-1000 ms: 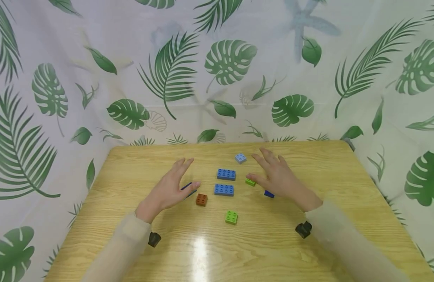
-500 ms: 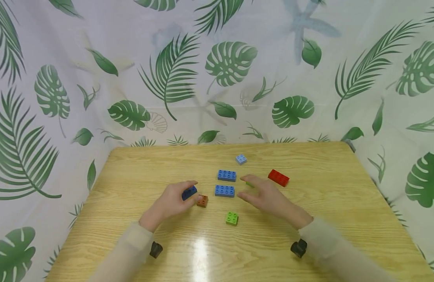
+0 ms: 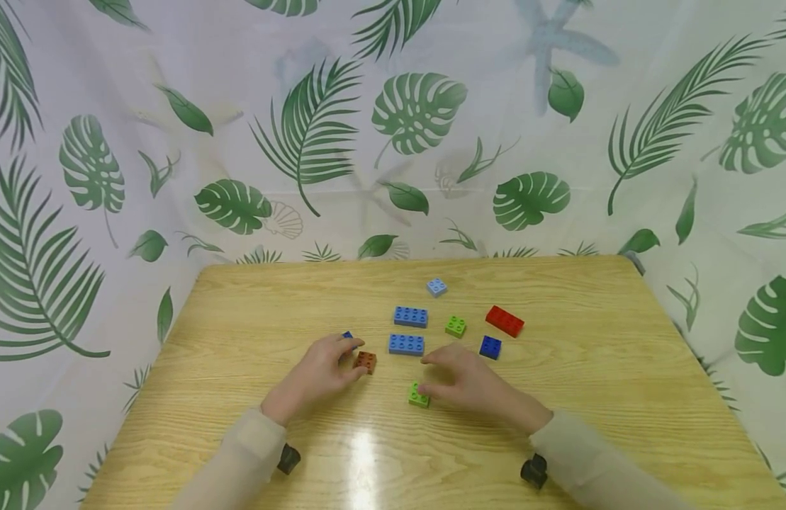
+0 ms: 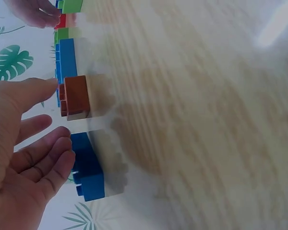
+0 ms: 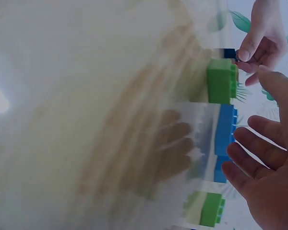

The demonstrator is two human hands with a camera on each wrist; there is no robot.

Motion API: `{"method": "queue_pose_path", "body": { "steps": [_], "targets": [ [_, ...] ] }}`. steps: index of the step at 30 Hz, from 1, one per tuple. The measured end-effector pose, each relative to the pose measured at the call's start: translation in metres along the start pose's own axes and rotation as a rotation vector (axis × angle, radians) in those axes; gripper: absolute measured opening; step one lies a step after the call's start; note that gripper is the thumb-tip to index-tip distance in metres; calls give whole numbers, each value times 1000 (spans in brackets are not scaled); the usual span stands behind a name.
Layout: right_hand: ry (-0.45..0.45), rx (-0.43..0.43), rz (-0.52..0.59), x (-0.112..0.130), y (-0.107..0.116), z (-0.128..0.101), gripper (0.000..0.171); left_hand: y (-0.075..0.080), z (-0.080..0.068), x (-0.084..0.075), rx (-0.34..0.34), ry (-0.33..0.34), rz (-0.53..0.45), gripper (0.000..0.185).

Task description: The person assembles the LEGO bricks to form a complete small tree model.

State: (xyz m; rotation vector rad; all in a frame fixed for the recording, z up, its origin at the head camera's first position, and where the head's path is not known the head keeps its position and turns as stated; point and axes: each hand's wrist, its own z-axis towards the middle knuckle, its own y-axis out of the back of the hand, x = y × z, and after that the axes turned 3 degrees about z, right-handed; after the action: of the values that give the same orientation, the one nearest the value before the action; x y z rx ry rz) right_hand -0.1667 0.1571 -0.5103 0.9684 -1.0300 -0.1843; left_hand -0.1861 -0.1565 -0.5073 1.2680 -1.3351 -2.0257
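My left hand (image 3: 317, 370) hovers over the left of the brick group, fingers loosely bent and spread from the thumb. In the left wrist view, its thumb tip is right at the studs of a small brown toy brick (image 4: 77, 96); the other fingertips overlap the top of a dark blue brick (image 4: 90, 165). The head view shows that blue brick mostly hidden behind the hand. My right hand (image 3: 467, 380) is held above the nearest lime green brick (image 3: 417, 399), thumb overlapping its corner, nothing between the fingers. In the right wrist view, this green brick (image 5: 221, 81) stands on the table below the thumb.
Two longer blue bricks (image 3: 406, 345) lie in the middle of the wooden table (image 3: 239, 312). Around them are a light blue brick (image 3: 436, 287), another lime green brick (image 3: 456, 326), a red brick (image 3: 504, 321) and a small dark blue brick (image 3: 490, 347). A leaf-patterned cloth (image 3: 341, 212) hangs behind.
Both hands have come down and nearer the front. The right hand has moved from the back right to the near green brick, uncovering the red, far green and small dark blue bricks.
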Motion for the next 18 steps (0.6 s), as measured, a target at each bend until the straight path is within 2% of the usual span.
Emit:
{"method": "queue_pose_path", "body": {
  "steps": [5, 10, 14, 18],
  "targets": [
    [-18, 58, -9, 0, -8, -4, 47, -8, -1, 0, 50, 69, -15, 51],
    [-12, 83, -39, -2, -14, -5, 43, -13, 0, 0, 70, 94, -12, 54],
    [-3, 82, -72, -5, -17, -5, 33, -13, 0, -1, 73, 72, 12, 53],
    [8, 73, -86, -6, -18, -3, 33, -14, 1, -2, 72, 48, 22, 49]
  ]
}}
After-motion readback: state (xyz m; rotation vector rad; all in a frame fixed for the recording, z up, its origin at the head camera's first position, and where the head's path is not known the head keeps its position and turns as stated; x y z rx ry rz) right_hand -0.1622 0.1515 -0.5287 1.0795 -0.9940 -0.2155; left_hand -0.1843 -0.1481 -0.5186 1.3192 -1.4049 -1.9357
